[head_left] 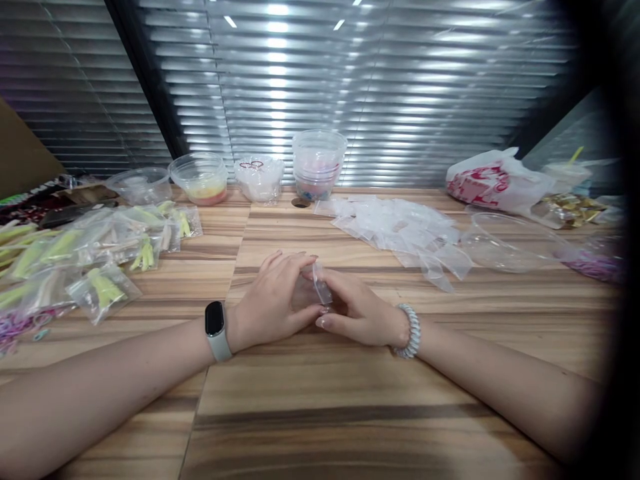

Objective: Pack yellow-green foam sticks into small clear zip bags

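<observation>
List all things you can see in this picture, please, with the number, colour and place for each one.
wooden table: 1, brown striped, under everything
pile of zip bags: many, clear, right of centre
filled zip bags: several, clear with yellow-green pieces, left
bowl with layered contents: 1, yellow and red, back
stacked tubs: one stack, clear with pink and blue, back centre
plastic carrier bag: 1, white and red, back right
large bowl: 1, clear, right
window blinds: 1 set, silver, behind table
small zip bag: 1, clear, between hands
left hand: 1, pinching bag, wearing white-strapped band
right hand: 1, pinching bag, wearing white coil bracelet
</observation>
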The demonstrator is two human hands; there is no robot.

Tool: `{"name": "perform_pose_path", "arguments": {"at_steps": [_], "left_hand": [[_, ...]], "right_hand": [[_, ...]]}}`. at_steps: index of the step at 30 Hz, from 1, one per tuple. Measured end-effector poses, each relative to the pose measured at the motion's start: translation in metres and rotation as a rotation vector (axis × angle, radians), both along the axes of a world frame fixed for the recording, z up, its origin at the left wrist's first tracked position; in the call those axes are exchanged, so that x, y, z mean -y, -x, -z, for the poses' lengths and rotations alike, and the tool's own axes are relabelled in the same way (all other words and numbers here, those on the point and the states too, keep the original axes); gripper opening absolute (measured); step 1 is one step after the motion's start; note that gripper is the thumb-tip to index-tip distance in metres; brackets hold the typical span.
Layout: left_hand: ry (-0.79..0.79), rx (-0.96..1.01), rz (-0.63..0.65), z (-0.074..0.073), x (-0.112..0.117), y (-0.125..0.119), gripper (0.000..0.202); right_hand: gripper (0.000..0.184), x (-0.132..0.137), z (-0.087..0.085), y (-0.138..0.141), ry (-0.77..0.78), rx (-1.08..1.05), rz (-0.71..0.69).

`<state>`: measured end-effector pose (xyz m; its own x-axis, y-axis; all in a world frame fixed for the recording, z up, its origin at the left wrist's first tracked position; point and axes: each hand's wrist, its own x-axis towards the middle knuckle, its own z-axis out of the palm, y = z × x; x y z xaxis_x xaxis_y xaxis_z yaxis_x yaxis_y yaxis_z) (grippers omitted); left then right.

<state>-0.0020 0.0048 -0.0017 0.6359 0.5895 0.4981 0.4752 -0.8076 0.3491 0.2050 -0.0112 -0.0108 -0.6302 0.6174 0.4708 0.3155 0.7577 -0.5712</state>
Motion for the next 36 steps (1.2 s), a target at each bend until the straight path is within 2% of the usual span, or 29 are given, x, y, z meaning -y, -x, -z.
{"name": "perform_pose_path", "arguments": {"at_steps": [5, 9, 14, 20, 26, 33, 36], "left_hand": [[-0.046, 0.038, -0.012, 0.000, 0.001, 0.000, 0.058], [-0.067, 0.063, -0.015, -0.001, 0.002, 0.000, 0.051], [-0.122, 0.069, -0.017, -0.002, 0.002, 0.001, 0.042], [-0.114, 0.067, -0.023, -0.003, 0.003, 0.001, 0.034], [-0.118, 0.056, -0.025, -0.003, 0.002, 0.000, 0.028], [-0.099, 0.053, -0.038, -0.003, 0.003, -0.001, 0.028], [-0.099, 0.060, -0.027, -0.003, 0.002, -0.001, 0.034]], "right_hand": [[0.040, -0.001, 0.001, 0.000, -0.011, 0.012, 0.015], [0.045, -0.001, 0.002, -0.001, -0.008, 0.022, 0.013], [0.042, -0.002, 0.001, 0.001, -0.031, -0.006, -0.006], [0.029, -0.002, -0.004, 0.004, -0.017, -0.029, -0.019], [0.043, 0.000, -0.008, 0.004, -0.123, -0.035, 0.004], [0.044, 0.000, -0.006, 0.003, -0.172, -0.028, 0.009], [0.042, 0.000, -0.005, 0.004, -0.171, -0.042, 0.015]]}}
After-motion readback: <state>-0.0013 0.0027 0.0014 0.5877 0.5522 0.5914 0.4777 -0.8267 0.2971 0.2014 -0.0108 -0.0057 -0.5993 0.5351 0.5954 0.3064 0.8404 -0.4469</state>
